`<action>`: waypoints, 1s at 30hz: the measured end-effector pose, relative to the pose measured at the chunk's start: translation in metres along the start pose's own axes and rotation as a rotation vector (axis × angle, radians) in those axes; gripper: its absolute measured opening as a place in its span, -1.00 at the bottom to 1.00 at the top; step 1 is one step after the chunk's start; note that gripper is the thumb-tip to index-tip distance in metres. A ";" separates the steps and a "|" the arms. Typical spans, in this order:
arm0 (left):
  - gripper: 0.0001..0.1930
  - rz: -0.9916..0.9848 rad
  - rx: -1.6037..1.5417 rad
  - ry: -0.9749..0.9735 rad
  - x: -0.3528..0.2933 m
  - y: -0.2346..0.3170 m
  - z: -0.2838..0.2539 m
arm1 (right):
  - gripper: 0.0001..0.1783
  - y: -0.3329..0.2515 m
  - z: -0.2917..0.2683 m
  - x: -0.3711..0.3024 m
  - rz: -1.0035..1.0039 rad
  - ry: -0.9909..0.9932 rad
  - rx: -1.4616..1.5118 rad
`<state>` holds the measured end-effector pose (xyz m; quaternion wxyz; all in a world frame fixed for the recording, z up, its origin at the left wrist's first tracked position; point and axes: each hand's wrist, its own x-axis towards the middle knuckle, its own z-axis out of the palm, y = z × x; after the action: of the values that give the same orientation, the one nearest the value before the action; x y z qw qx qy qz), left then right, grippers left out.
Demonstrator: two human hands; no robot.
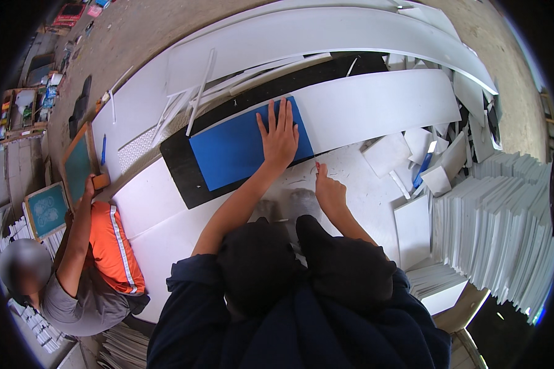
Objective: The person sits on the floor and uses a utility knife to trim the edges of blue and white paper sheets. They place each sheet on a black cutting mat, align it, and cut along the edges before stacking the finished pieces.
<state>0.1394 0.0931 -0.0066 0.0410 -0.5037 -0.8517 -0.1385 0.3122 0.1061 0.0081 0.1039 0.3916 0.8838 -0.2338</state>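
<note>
The left hand (280, 141) lies flat, palm down with fingers a little apart, on a blue panel (224, 147) directly beneath it; its forearm slants up from lower left. The right hand (331, 192) is near the panel's lower right corner, index finger extended, the other fingers curled in; whether it grips something slim, I cannot tell. Beyond the right hand, a white strip (381, 106) stretches rightward from the panel; left of the left hand, a black mat (181, 175) shows beneath the panel.
</note>
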 end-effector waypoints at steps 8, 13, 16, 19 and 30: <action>-0.44 0.003 0.035 -0.020 0.002 0.000 -0.001 | -0.81 0.006 0.007 -0.001 0.003 0.008 -0.032; -0.44 -0.008 0.029 -0.021 0.001 -0.003 -0.002 | -0.79 0.003 -0.039 -0.006 -0.027 -0.023 -0.060; -0.44 -0.016 -0.028 -0.032 0.000 0.000 -0.004 | -0.76 -0.007 -0.070 0.030 -0.034 0.081 -0.067; -0.45 -0.012 -0.023 -0.037 0.004 -0.001 -0.004 | -0.76 -0.018 -0.075 0.086 -0.102 0.138 -0.087; -0.46 -0.022 -0.007 -0.053 0.001 -0.004 -0.002 | -0.76 -0.056 -0.072 0.135 -0.070 0.047 -0.042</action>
<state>0.1354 0.0921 -0.0052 0.0149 -0.4980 -0.8575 -0.1284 0.1800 0.1956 0.0397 0.0830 0.3637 0.9039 -0.2093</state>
